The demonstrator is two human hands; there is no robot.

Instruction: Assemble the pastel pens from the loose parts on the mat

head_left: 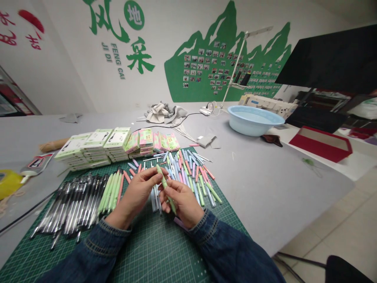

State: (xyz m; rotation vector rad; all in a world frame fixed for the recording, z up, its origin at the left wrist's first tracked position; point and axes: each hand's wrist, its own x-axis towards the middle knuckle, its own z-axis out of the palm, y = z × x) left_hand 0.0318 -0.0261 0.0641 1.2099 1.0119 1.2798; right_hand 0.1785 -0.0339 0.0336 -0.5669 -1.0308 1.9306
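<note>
Left hand [138, 192] and right hand [184, 202] pinching a pale green pen [165, 188], pastel pens [191, 177] lying just ahead, black pens [73, 204] lying leftward, green cutting mat [156, 251] spreading beneath

Your view is bright and evenly lit by soft, diffuse light that seems to fall from overhead. Only faint, soft-edged shadows lie beneath your left hand [137, 192] and your right hand [184, 202] on the dark green cutting mat [153, 251]. The slim pale green plastic pen [165, 188] looks crisp at the centre. A dull sheen lies on the pale blue plastic basin [253, 120]. Toward the frame's edges, the wide lens bends the white painted wall [70, 78] and the long grey tabletop [259, 188], and fine detail softens.
</note>
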